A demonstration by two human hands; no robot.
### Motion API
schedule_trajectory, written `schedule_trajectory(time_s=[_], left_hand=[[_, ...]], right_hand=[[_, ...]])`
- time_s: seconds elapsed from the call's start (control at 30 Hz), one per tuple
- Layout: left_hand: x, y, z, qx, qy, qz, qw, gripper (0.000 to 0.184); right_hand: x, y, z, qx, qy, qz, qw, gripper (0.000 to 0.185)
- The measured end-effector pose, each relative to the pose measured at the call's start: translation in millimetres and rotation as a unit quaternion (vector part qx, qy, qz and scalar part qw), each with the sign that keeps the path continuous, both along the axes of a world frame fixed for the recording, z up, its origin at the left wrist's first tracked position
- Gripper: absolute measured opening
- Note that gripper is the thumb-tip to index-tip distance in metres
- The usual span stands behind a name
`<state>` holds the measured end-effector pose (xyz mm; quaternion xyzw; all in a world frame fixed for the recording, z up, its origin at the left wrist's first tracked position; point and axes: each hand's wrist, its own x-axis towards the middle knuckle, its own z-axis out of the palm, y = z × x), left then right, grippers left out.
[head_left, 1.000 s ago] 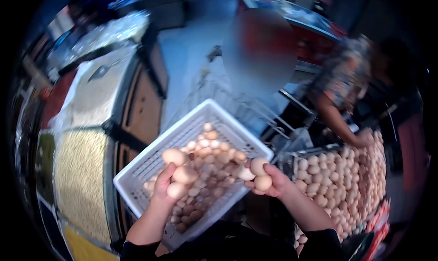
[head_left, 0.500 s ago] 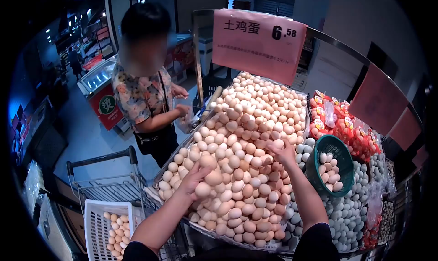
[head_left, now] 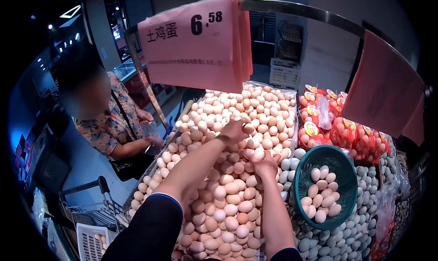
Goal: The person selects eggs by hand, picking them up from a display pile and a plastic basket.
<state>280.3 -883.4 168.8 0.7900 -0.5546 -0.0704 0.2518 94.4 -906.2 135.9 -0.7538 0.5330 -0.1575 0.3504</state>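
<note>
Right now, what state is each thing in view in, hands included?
Left hand: fingers bent against an egg, hold unclear
Right hand: grip around another egg
Egg pile: heaped, uncovered
Green basket: partly filled with eggs
Red net bags: filled
Pink price sign: hanging
White crate: eggs inside, partly out of view
</note>
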Motion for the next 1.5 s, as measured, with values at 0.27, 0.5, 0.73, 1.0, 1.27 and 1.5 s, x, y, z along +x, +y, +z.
schedule_trajectory(time_s=[0.27,0.5,0.73,1.0,1.27,1.5], left_hand=[[13,-86,-49,0.204,-0.221,-0.001,0.954,0.03],[6,-87,-33,0.247,-0.202,-0.013,0.948,0.043],[-4,-67,-28,0.137,-0.17,0.036,0.975,0.063],[-69,168,18,-0.17,0.053,-0.091,0.98,0.041],[-113,497,23,-0.322,0.042,0.338,0.884,0.014],[-183,840,-95,-0.287,0.016,0.772,0.567,0.019]], right_hand=[[-6,-18,-35,-0.044,-0.13,-0.04,0.99,0.06],[12,-70,-69,-0.22,-0.236,-0.109,0.94,0.027],[30,-106,-62,-0.159,-0.128,-0.103,0.973,0.028],[35,-103,-69,-0.177,-0.075,-0.064,0.979,0.041],[22,-18,-23,-0.311,-0.227,0.163,0.908,0.03],[29,130,4,-0.239,-0.251,0.388,0.854,0.021]])
